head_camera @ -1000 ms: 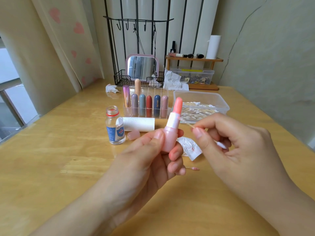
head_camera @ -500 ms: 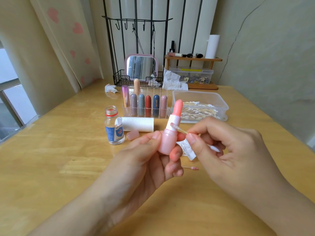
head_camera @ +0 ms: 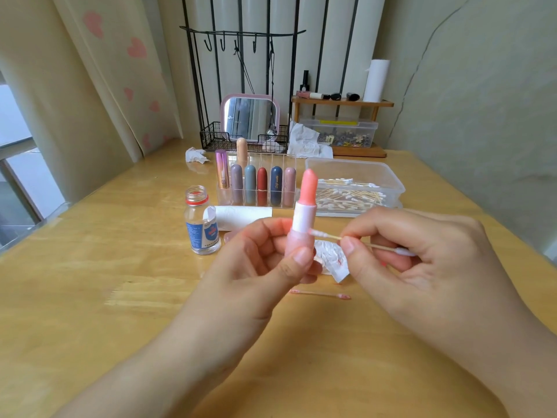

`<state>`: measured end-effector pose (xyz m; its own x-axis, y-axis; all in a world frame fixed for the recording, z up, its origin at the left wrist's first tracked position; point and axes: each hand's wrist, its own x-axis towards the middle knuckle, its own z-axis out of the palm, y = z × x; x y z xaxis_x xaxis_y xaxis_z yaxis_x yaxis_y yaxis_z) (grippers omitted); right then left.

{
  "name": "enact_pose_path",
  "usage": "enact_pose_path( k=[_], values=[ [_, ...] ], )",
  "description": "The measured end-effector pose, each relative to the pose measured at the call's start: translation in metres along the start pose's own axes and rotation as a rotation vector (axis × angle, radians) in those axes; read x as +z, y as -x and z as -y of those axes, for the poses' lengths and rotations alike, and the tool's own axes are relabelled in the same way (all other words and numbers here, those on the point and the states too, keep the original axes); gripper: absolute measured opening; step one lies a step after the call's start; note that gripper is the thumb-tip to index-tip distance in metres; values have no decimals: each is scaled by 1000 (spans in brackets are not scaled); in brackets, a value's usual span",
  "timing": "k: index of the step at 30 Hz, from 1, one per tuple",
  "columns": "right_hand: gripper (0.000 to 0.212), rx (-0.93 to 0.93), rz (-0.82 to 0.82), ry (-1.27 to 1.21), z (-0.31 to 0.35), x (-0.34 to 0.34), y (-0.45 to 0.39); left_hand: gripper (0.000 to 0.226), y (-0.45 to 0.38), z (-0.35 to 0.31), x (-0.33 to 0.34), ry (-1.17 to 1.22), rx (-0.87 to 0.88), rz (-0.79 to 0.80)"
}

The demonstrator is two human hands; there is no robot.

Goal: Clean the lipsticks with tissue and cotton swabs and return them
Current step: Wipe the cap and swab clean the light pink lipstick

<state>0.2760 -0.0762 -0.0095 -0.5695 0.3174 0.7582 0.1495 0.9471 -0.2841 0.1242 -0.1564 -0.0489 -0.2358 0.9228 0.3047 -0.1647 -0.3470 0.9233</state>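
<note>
1. At table's left: open bottle (head_camera: pixel 201 220), contents unclear; behind it the clear organizer (head_camera: pixel 256 188) holds capped lipsticks upright.
2. My left hand (head_camera: pixel 265 260) grips the uncapped pink lipstick (head_camera: pixel 303 218) upright at centre, above the table.
3. My right hand (head_camera: pixel 422 254) pinches a cotton swab (head_camera: pixel 355 241), tip touching the white collar. Step: swabbing the collar; next I'd work round it, then cap.
4. Farther right, a plastic tub (head_camera: pixel 388 179) holds swabs.

We're in a home, at a makeup corner: a wooden table (head_camera: pixel 90 267) against a wall, heart-print curtain (head_camera: pixel 120 70) by the window. A pink mirror (head_camera: pixel 250 117), lipstick rack (head_camera: pixel 256 188) and small cosmetics shelf (head_camera: pixel 342 102) line the back.
</note>
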Motion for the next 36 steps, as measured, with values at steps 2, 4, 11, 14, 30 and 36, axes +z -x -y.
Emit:
enact_pose_path(
  k=[2,4,11,14,30,36],
  values=[
    [14,10,-6,2,1,1,0,15,-1,-1,0,-73,30,6],
    [12,8,1,-8,3,2,0,8,0,-2,0,-118,53,3],
    [13,54,3,-46,0,1,-1,17,0,0,1,-84,44,21],
    [15,98,-4,-88,-3,0,0,21,0,-1,-1,-62,30,21],
    [13,87,26,-136,3,3,0,28,-6,1,2,288,-126,130],
    [14,46,0,-91,5,2,-1,26,1,1,4,193,-83,113]
  ],
)
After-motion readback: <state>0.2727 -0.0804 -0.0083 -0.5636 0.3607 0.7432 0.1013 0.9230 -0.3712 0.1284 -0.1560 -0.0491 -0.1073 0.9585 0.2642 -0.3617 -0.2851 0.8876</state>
